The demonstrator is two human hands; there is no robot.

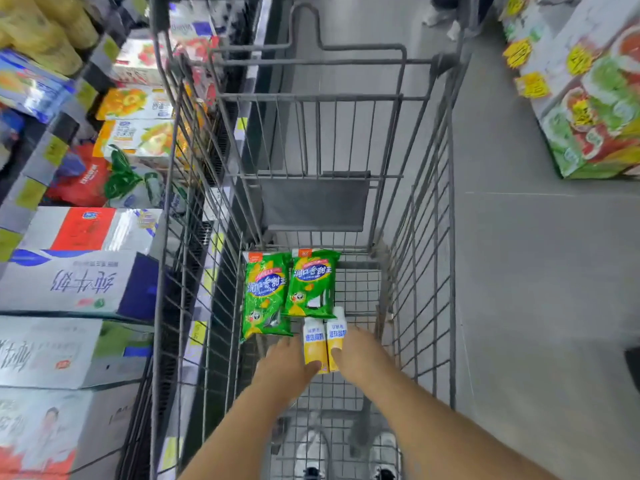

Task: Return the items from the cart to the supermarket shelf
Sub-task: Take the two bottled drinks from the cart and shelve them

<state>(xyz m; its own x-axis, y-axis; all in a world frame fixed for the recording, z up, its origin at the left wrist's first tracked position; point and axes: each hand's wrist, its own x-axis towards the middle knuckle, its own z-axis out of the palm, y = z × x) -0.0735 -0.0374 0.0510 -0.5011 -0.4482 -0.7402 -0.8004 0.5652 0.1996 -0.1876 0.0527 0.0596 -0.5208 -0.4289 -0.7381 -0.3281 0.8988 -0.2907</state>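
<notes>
Shelf (pixel 79 285) left of the cart (pixel 450 237): stacked milk cartons, presumably where the goods go back. Inside the cart, on its wire floor: two green snack packets (pixel 266 296) lying flat at the far-left, side by side. Just right of and nearer than the packets, two yellow-and-white bottles (pixel 323 344) lie touching each other, likely kept paired for one lift. Left hand (pixel 285 367) reaches down into the cart, thumb against the left bottle's base; other fingers blurred, cannot tell. Right hand (pixel 360 355) mirrors it, thumb on the right bottle. Both forearms extend steeply downward.
</notes>
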